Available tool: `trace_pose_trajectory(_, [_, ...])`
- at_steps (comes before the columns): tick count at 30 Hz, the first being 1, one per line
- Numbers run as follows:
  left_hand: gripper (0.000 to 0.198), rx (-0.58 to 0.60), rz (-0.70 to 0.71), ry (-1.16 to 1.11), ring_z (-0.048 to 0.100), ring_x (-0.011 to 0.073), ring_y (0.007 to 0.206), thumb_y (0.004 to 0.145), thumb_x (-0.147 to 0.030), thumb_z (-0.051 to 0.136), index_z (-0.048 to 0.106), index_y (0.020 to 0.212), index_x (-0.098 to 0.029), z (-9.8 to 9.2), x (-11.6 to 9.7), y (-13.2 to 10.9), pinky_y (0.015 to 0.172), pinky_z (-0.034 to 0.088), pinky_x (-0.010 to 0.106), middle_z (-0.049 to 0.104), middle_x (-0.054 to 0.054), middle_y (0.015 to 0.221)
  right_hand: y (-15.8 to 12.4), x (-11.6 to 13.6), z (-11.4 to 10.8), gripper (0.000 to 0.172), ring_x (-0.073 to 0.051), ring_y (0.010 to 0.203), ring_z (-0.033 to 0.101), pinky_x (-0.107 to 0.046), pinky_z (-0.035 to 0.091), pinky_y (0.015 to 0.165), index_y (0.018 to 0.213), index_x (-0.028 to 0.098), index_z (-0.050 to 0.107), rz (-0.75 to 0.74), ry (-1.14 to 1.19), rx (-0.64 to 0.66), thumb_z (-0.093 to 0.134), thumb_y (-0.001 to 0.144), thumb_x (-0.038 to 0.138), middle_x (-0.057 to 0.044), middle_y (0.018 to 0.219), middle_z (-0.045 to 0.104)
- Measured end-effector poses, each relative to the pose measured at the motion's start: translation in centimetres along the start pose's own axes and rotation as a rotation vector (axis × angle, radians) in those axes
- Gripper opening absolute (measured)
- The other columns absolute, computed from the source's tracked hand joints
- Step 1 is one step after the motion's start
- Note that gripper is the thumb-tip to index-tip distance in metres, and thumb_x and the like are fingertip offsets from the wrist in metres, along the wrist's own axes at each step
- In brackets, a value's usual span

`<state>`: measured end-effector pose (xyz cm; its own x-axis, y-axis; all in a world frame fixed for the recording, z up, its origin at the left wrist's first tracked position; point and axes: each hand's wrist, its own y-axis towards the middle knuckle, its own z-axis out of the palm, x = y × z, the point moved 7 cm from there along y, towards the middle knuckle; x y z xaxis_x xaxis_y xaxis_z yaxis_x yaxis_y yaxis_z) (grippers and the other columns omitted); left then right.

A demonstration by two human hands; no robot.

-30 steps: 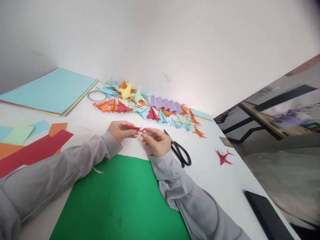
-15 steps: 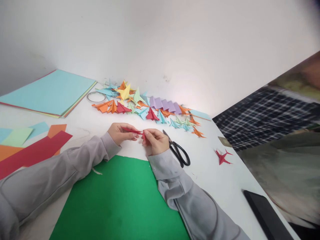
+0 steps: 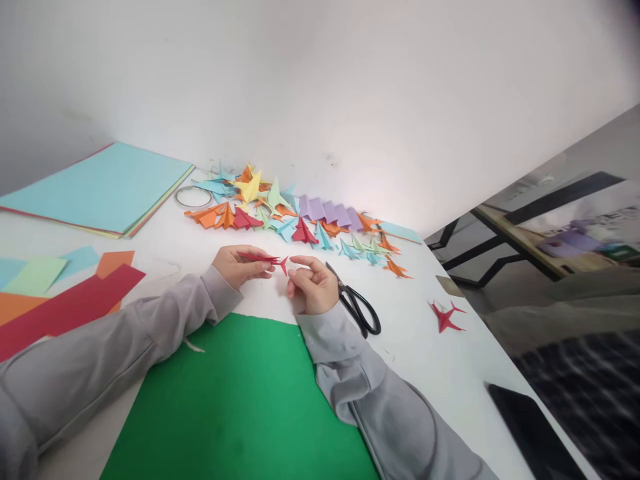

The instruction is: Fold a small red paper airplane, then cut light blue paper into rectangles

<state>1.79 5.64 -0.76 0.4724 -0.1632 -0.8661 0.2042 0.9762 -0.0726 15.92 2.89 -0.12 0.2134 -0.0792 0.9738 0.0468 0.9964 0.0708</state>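
A small folded red paper figure [image 3: 270, 259] is pinched in my left hand [image 3: 238, 265], with a thin forked tip pointing right. Just beside that tip is my right hand [image 3: 313, 283], its index finger stretched out apart from the thumb and nothing visible between them. Black-handled scissors [image 3: 363, 310] lie right behind my right hand. Under my forearms a green sheet [image 3: 235, 400] covers the near part of the table. Another folded red paper figure [image 3: 445, 316] with pointed tips lies farther right.
Many coloured folded paper pieces [image 3: 304, 231] line the wall side. A stack of large sheets [image 3: 100, 187] and a tape roll [image 3: 193, 197] sit at the back left. Cut paper strips [image 3: 75, 303] lie left. A black phone-like slab [image 3: 533, 427] rests near the right edge.
My right hand has let go of the red figure's tip and opened slightly, so the forked end now shows. At the right, a person in checked clothing has moved toward the bottom.
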Motion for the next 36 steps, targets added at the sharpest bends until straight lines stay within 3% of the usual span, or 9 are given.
trace_pose_trajectory(4, [0.031, -0.008, -0.016, -0.013, 0.066, 0.018, 0.061, 0.043, -0.018, 0.084, 0.066, 0.066, -0.008, -0.2, 0.1, 0.1, 0.06, 0.054, 0.03, 0.069, 0.007, 0.063, 0.3, -0.5, -0.3, 0.021, -0.008, 0.034, 0.047, -0.019, 0.035, 0.037, 0.086, 0.016, 0.058, 0.029, 0.009, -0.012, 0.063, 0.07, 0.029, 0.005, 0.044, 0.059])
trace_pose_trajectory(9, [0.031, 0.039, -0.05, 0.016, 0.066, 0.0174, 0.057, 0.044, -0.02, 0.084, 0.067, 0.067, -0.008, 0.0, 0.4, 0.2, 0.057, 0.054, 0.031, 0.069, 0.008, 0.061, 0.6, -0.9, 0.0, 0.038, -0.011, 0.048, 0.054, -0.019, 0.038, 0.036, 0.091, 0.018, 0.056, -0.032, -0.077, -0.002, 0.072, 0.06, 0.035, 0.002, 0.062, 0.06])
trace_pose_trajectory(14, [0.033, 0.029, -0.032, 0.061, 0.058, 0.012, 0.045, 0.043, -0.024, 0.084, 0.067, 0.067, -0.008, 0.3, 0.1, 0.0, 0.047, 0.05, 0.025, 0.063, 0.002, 0.047, -0.8, 2.2, 0.2, 0.036, -0.018, 0.085, 0.057, -0.029, 0.051, 0.06, 0.103, 0.023, 0.054, -0.397, -0.349, -0.076, 0.065, 0.07, 0.031, -0.006, 0.099, 0.054])
trace_pose_trajectory(17, [0.031, -0.008, -0.02, 0.098, 0.058, 0.0105, 0.045, 0.045, -0.023, 0.083, 0.066, 0.066, -0.009, 0.4, -0.1, -0.3, 0.047, 0.05, 0.023, 0.064, 0.001, 0.048, -2.2, 3.7, 1.3, 0.025, -0.021, 0.099, 0.053, -0.035, 0.05, 0.073, 0.1, 0.024, 0.057, -0.621, -0.562, -0.062, 0.061, 0.075, 0.026, -0.008, 0.106, 0.051])
trace_pose_trajectory(19, [0.031, -0.017, -0.027, 0.127, 0.058, 0.0106, 0.044, 0.045, -0.022, 0.083, 0.065, 0.066, -0.009, 0.5, -0.2, -0.5, 0.046, 0.049, 0.023, 0.064, 0.001, 0.048, -2.5, 3.8, 1.4, 0.029, -0.022, 0.102, 0.052, -0.036, 0.049, 0.076, 0.102, 0.024, 0.055, -0.663, -0.587, -0.088, 0.061, 0.074, 0.024, -0.009, 0.108, 0.051])
trace_pose_trajectory(23, [0.035, -0.045, -0.069, 0.104, 0.059, 0.0119, 0.043, 0.043, -0.024, 0.084, 0.062, 0.066, -0.009, 0.4, -0.4, -0.7, 0.042, 0.048, 0.022, 0.063, 0.002, 0.047, -1.4, 2.0, 0.2, 0.044, -0.02, 0.094, 0.056, -0.035, 0.049, 0.071, 0.106, 0.023, 0.049, -0.466, -0.382, -0.173, 0.068, 0.067, 0.028, -0.008, 0.104, 0.054])
trace_pose_trajectory(27, [0.039, -0.003, -0.106, 0.081, 0.06, 0.013, 0.043, 0.038, -0.025, 0.085, 0.061, 0.065, -0.01, 0.6, -0.6, -0.7, 0.039, 0.047, 0.021, 0.063, 0.002, 0.047, -0.2, 0.1, 0.6, 0.029, -0.017, 0.074, 0.058, -0.028, 0.047, 0.058, 0.084, 0.02, 0.059, -0.206, -0.219, -0.047, 0.073, 0.062, 0.032, -0.003, 0.08, 0.059])
trace_pose_trajectory(31, [0.039, 0.089, -0.112, 0.142, 0.058, 0.0126, 0.039, 0.038, -0.03, 0.085, 0.062, 0.063, -0.01, 0.8, -0.1, -0.4, 0.039, 0.047, 0.022, 0.063, 0.003, 0.045, -0.2, 0.5, 1.1, 0.012, -0.012, 0.061, 0.055, -0.025, 0.044, 0.053, 0.069, 0.019, 0.066, -0.222, -0.148, -0.003, 0.072, 0.064, 0.027, 0.0, 0.066, 0.062])
trace_pose_trajectory(36, [0.034, 0.126, -0.081, 0.24, 0.054, 0.0112, 0.035, 0.046, -0.032, 0.082, 0.067, 0.066, -0.01, 0.4, 0.4, 0.1, 0.037, 0.044, 0.022, 0.061, 0.001, 0.043, -0.1, -0.2, 0.2, 0.016, -0.009, 0.043, 0.045, -0.023, 0.037, 0.042, 0.057, 0.018, 0.065, -0.173, -0.086, -0.132, 0.075, 0.058, 0.031, 0.003, 0.049, 0.058])
